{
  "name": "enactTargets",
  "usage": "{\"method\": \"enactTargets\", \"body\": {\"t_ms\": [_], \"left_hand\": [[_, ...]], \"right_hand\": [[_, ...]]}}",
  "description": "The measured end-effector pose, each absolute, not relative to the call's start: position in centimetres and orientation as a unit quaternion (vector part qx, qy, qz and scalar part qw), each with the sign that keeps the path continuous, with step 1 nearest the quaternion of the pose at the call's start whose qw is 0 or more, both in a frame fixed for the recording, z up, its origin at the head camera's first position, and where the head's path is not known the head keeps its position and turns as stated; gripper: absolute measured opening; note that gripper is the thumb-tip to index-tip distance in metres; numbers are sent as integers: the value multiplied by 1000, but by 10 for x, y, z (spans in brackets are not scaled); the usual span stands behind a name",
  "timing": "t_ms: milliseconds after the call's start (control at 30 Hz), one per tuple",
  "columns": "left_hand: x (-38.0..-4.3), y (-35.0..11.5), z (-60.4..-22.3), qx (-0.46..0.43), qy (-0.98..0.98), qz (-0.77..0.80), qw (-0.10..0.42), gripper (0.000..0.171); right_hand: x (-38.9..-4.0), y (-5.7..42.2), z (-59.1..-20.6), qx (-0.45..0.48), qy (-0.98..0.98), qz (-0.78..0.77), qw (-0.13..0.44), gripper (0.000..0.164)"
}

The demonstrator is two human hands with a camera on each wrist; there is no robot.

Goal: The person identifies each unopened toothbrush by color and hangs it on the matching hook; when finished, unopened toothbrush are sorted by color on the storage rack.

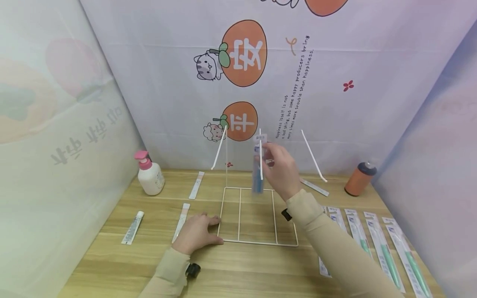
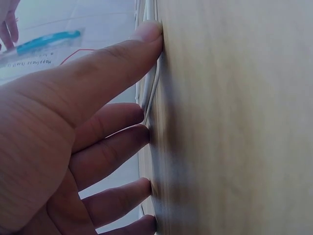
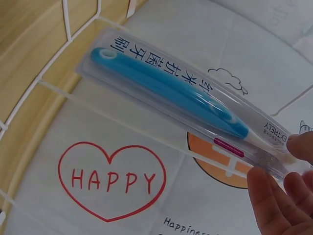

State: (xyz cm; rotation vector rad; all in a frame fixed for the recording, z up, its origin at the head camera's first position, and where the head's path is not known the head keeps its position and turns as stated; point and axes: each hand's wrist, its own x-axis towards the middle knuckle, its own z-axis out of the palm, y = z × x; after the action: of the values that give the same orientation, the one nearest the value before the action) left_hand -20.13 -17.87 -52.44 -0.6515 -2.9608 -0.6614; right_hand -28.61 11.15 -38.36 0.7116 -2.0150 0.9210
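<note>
My right hand (image 1: pixel 277 169) pinches the upper end of a packaged blue toothbrush (image 3: pixel 166 93), which hangs upright beside the middle prong of a white wire rack (image 1: pixel 257 243). In the right wrist view, thumb and fingertips hold the clear pack near its brush-head end, with the blue handle pointing away. At the rack's front left corner, my left hand (image 1: pixel 197 234) rests low with its fingers spread. Seen from the left wrist, its thumb presses the base wire and the other fingertips reach down at the wire and wooden table (image 2: pixel 234 117).
Several packaged toothbrushes with green handles (image 1: pixel 389 256) lie in a row at right. A pink-topped pump bottle (image 1: pixel 150 178), a toothpaste tube (image 1: pixel 133 227) and narrow strips (image 1: pixel 196 185) lie to the left. An orange bottle (image 1: pixel 360 179) stands back right. Three prongs jut from the rack.
</note>
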Motion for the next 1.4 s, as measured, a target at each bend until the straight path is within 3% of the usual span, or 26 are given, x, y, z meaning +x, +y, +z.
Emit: {"method": "enactTargets", "body": {"t_ms": [767, 1400], "left_hand": [[-199, -176, -525, -190, -957, -218, -1, 67], [-198, -176, -525, -190, -957, -219, 11, 67]], "right_hand": [[-315, 110, -381, 246, -825, 348, 371, 39], [-310, 126, -383, 256, -819, 376, 350, 44]]}}
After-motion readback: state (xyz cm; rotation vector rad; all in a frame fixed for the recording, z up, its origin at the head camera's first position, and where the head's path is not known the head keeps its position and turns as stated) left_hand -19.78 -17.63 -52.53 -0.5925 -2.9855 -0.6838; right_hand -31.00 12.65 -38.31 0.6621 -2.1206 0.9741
